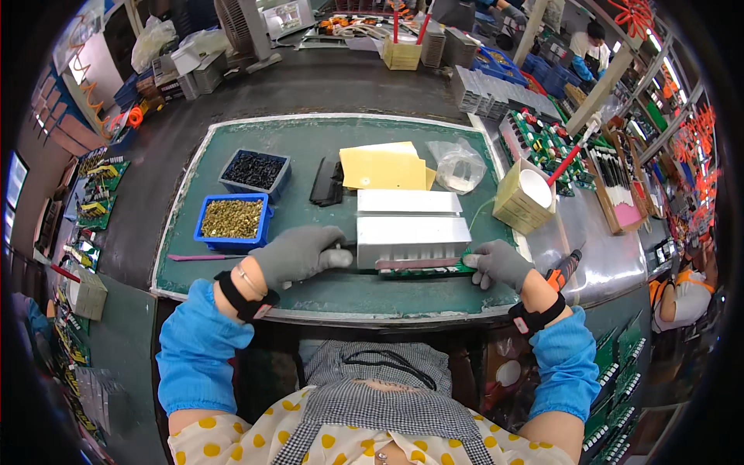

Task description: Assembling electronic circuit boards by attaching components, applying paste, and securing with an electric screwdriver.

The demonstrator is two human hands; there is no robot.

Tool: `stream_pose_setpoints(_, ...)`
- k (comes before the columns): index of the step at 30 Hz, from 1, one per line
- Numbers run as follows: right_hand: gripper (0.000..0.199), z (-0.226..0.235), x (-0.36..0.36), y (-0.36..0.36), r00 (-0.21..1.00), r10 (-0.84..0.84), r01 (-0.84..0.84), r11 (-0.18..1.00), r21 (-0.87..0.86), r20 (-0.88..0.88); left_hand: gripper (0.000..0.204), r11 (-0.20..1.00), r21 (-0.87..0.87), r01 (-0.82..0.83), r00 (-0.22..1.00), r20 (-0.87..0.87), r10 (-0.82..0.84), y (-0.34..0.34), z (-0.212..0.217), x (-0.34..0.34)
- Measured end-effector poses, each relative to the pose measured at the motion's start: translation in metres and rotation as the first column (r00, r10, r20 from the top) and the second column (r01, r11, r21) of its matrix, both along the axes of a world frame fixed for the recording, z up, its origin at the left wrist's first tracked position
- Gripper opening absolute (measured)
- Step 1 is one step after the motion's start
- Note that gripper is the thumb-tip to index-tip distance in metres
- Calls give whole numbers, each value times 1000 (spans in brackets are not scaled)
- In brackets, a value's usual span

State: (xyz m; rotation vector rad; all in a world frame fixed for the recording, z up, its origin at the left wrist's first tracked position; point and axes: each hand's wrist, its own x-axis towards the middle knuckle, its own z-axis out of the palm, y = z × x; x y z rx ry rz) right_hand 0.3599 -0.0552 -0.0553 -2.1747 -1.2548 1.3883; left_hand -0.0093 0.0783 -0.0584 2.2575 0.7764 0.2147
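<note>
A silver metal housing (411, 232) lies in front of me on the green work mat, with a ribbed front. Along its near edge are a green circuit board (422, 273) and a long dull-pink strip (418, 263). My right hand (496, 265), in a grey glove, pinches the board's right end. At the housing's left end my left hand (302, 254), also gloved, has its fingers curled; whatever they hold is hidden. Beyond that hand stand a blue bin of brass-coloured small parts (232, 219) and a bin of black small parts (254, 170).
Yellow sheets (384, 167), black strips (327, 182) and a clear plastic bag (459, 167) lie behind the housing. A pink stick (205, 256) rests at the left. To the right are a yellowish box (524, 198), an orange-black power screwdriver (563, 270) and several circuit boards (542, 147).
</note>
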Motion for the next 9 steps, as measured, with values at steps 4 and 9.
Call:
stream_pose_setpoints(4, 34, 29, 13, -19, 850, 136, -287, 930, 231, 509, 65, 815, 579, 19, 985, -150, 84, -18, 32, -7)
stream_pose_setpoints(9, 34, 81, 43, -33, 757, -163, -231, 840, 492, 633, 105, 927, 330, -181, 983, 38, 179, -51, 49, 15)
